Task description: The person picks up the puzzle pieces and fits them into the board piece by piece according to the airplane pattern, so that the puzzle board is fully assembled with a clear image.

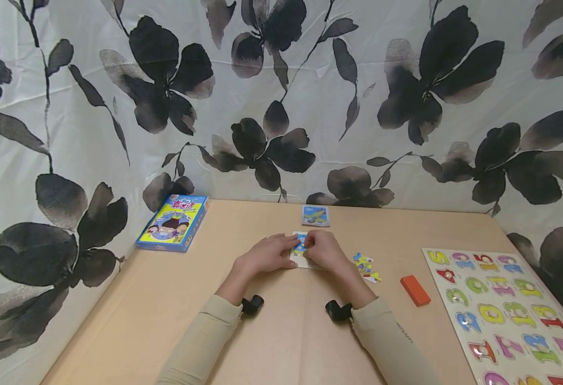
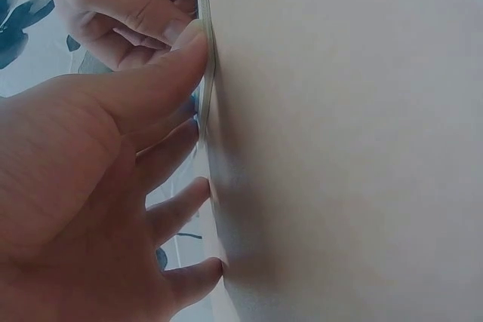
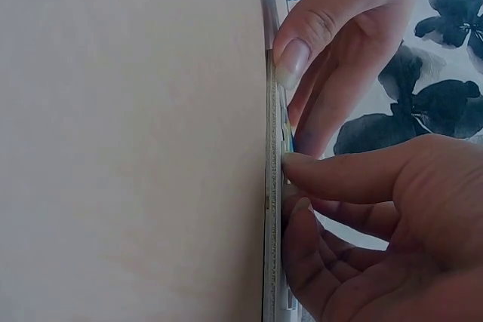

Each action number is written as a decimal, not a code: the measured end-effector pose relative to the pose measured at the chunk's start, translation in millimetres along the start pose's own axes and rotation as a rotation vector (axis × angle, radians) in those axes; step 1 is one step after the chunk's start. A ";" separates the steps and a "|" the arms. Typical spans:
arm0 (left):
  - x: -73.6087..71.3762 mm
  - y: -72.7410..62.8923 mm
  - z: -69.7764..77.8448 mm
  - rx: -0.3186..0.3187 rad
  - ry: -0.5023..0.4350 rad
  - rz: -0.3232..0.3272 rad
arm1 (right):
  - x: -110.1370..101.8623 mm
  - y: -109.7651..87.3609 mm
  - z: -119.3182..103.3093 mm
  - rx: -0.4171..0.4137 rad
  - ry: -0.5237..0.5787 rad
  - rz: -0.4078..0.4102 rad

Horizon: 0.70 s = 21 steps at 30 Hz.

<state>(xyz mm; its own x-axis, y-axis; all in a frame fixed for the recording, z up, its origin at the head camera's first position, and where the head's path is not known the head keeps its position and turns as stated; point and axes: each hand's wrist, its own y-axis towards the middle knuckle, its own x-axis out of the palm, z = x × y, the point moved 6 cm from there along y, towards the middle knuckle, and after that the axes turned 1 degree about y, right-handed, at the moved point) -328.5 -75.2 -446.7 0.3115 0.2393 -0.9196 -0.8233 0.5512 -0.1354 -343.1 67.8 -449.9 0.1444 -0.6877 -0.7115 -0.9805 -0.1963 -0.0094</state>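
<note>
A small picture puzzle board (image 1: pixel 300 262) with a pale border lies flat on the table between both hands. My left hand (image 1: pixel 272 253) rests at its left side with fingers stretched; in the left wrist view the thumb (image 2: pixel 198 39) lies on the board's near edge. My right hand (image 1: pixel 326 249) is over the right part, fingers curled. Its thumb and forefinger (image 3: pixel 300 209) pinch at a puzzle piece on the board's surface, mostly hidden by the fingers. Loose yellow and blue puzzle pieces (image 1: pixel 367 267) are heaped just right of the right hand.
Behind the board lies a small square picture card (image 1: pixel 315 216). A blue and yellow box (image 1: pixel 172 223) sits at the far left corner. To the right are a red-orange block (image 1: pixel 415 291) and a large number board (image 1: pixel 502 305). A flowered curtain (image 1: pixel 339 107) hangs behind the table.
</note>
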 end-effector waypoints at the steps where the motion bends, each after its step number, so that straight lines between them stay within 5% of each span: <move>1: -0.4 -0.2 0.5 0.002 -0.003 0.003 | -0.2 -0.1 -0.5 0.000 -0.009 0.001; 10: -0.3 -0.5 1.6 0.009 0.005 0.011 | -0.7 -1.6 -1.5 0.007 -0.070 0.002; 21: 0.9 -0.3 0.6 0.008 0.007 0.014 | 0.5 -0.1 3.1 0.033 -0.014 -0.015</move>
<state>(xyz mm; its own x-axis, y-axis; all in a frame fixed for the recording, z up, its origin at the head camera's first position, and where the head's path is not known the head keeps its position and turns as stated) -327.7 -74.7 -447.3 0.2968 0.2409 -0.9241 -0.8237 0.5542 -0.1200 -343.2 69.6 -452.4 0.1579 -0.6750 -0.7207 -0.9820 -0.1838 -0.0430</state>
